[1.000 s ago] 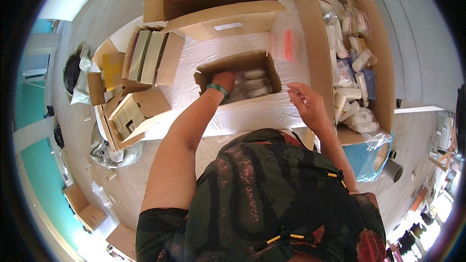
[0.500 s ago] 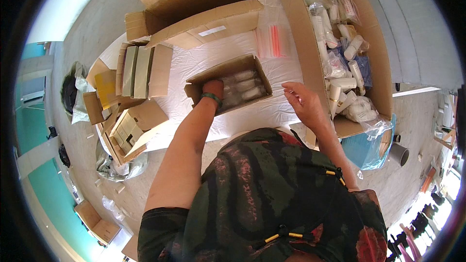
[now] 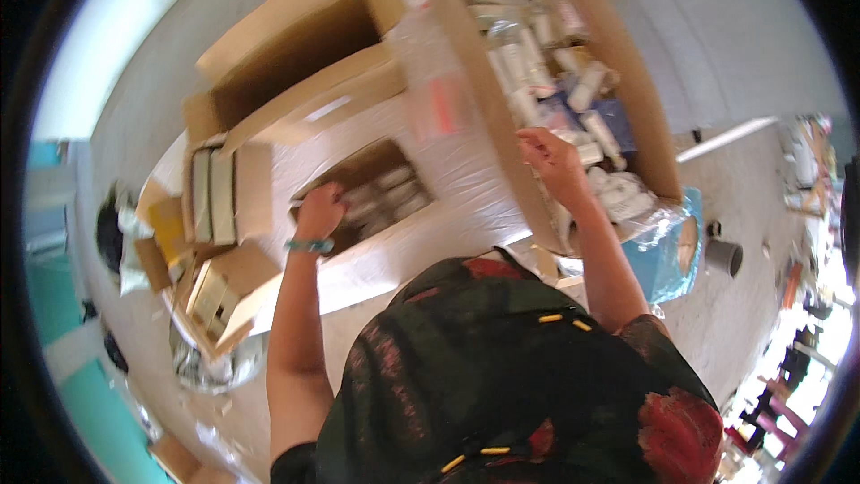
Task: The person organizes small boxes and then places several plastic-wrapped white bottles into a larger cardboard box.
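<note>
A small brown carton [image 3: 381,229] sits on the white-covered table, with rows of clear-wrapped pale items [image 3: 387,197] in it. My left hand [image 3: 322,211], a green band at its wrist, is at the carton's left end. Its fingers are bent over the inside and smeared by motion, so I cannot make out whether they hold anything. To the right, my right hand [image 3: 554,164] hovers over the near part of a large carton [image 3: 488,125] filled with white bottles and tubes [image 3: 587,85]. Its fingers are loosely apart, and no object shows in them.
A big open carton [image 3: 313,99] stands at the back left. Left of the small carton are a box with upright flat cartons [image 3: 222,197] and a box of small pale boxes [image 3: 210,300]. Red-edged clear plastic bags [image 3: 439,108] lie between the big cartons. A blue-wrapped box [image 3: 667,255] stands at right.
The view has swung right, so the table's things sit further left. My left hand has risen from inside the small carton. My right hand has moved from beside it to over the large carton.
</note>
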Demonstrator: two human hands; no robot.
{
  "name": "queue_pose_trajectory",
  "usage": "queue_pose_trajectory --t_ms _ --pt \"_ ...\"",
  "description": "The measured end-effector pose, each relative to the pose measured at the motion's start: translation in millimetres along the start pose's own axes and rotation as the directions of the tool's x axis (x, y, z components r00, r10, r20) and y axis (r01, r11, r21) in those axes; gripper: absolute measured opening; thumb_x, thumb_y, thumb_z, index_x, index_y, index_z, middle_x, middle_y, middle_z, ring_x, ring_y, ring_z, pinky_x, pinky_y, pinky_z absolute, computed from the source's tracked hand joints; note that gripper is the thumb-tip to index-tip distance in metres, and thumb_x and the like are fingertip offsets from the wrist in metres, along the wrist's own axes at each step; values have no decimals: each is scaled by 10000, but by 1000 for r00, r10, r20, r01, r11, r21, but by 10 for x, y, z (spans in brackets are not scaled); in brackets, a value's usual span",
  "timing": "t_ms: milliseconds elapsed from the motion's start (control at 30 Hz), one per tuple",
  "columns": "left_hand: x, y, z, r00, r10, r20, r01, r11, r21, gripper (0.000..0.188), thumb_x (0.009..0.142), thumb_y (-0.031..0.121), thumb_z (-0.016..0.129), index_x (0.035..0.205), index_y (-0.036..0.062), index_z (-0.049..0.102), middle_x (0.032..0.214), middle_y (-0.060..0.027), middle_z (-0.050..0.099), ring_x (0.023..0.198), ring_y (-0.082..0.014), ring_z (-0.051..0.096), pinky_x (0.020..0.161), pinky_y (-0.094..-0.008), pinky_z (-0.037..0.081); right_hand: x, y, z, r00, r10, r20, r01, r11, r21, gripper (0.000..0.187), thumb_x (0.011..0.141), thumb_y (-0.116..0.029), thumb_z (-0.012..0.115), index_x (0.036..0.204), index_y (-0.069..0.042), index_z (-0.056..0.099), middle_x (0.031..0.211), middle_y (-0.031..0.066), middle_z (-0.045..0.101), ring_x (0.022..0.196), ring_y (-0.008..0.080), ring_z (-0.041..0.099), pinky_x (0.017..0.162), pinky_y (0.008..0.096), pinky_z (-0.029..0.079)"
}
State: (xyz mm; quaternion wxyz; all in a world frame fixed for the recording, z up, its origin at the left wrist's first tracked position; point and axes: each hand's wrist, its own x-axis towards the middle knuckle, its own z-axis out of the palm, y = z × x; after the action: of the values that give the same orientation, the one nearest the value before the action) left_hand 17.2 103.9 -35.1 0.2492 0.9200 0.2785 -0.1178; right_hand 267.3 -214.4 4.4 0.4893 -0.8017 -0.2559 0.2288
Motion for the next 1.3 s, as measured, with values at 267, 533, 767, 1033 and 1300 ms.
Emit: queue_pose_trajectory --t_ms 267,533,767,1033,1300 --pt "-381 754 -95 965 -180 -191 -6 713 -702 211 823 94 599 1013 2 595 876 -52 610 779 -107 556 709 -238 456 363 633 -754 951 140 -275 -165 984 -72 251 828 -162 602 1051 -47 591 938 134 645 842 191 617 745 301 474" --pt "-535 1210 24 975 -159 -155 -35 578 -815 181 833 63 581 1003 2 593 894 -20 596 813 -86 544 745 -224 439 1052 1373 -1133 908 43 -418 -140 969 -204 295 787 -221 588 1027 -50 609 994 168 623 911 293 607 797 359 467" --pt "-648 1424 132 965 -233 -118 34 562 -827 166 825 36 587 985 -8 593 922 -37 602 823 -97 561 758 -231 456 2005 1584 -1067 941 66 -331 -230 843 -486 361 814 -243 583 1133 -78 553 1057 217 581 966 360 567 817 419 455" --pt "-865 1441 324 928 -365 -76 146 542 -828 169 851 82 592 1008 20 593 888 -39 609 804 -116 580 714 -244 470 2493 1984 -1005 976 88 -198 -211 581 -786 549 781 -151 610 1288 -130 403 1276 146 457 1091 346 512 893 427 436" --pt "-879 1580 391 899 -438 -17 201 445 -873 156 835 63 610 983 12 603 894 -42 617 803 -103 574 706 -230 461 2588 1779 -849 933 330 -142 -278 413 -867 395 854 -163 493 1248 -161 482 1222 131 489 1134 292 482 805 463 493"
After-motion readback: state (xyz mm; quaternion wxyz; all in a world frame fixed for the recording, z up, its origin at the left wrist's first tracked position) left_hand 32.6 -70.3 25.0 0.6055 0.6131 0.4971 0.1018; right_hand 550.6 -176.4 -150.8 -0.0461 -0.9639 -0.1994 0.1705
